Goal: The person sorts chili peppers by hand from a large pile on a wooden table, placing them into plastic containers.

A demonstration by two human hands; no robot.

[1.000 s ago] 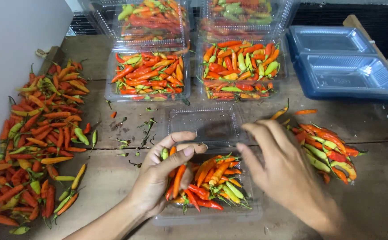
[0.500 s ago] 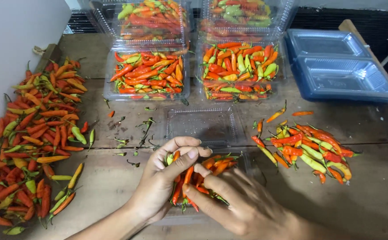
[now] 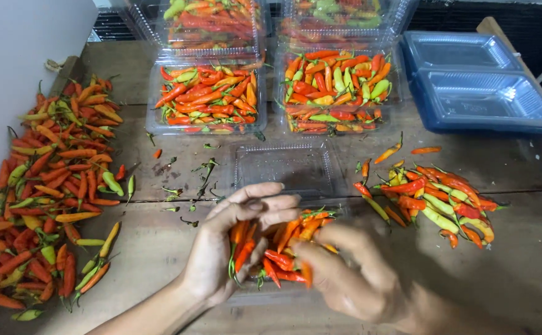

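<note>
Chillies (image 3: 283, 245) heaped in clear tray (image 3: 295, 164), left hand (image 3: 233, 248) grip spread over them, right hand (image 3: 345, 273) pinching one chilli

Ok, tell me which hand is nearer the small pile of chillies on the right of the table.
Right. The right hand is just left of and below that pile; the left hand is farther left, across the clear tray.

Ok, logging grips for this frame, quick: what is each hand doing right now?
Left hand: curled loosely over the chili peppers in the clear plastic container, touching them.
Right hand: blurred, fingers on the same chilies; grip cannot be told.
</note>
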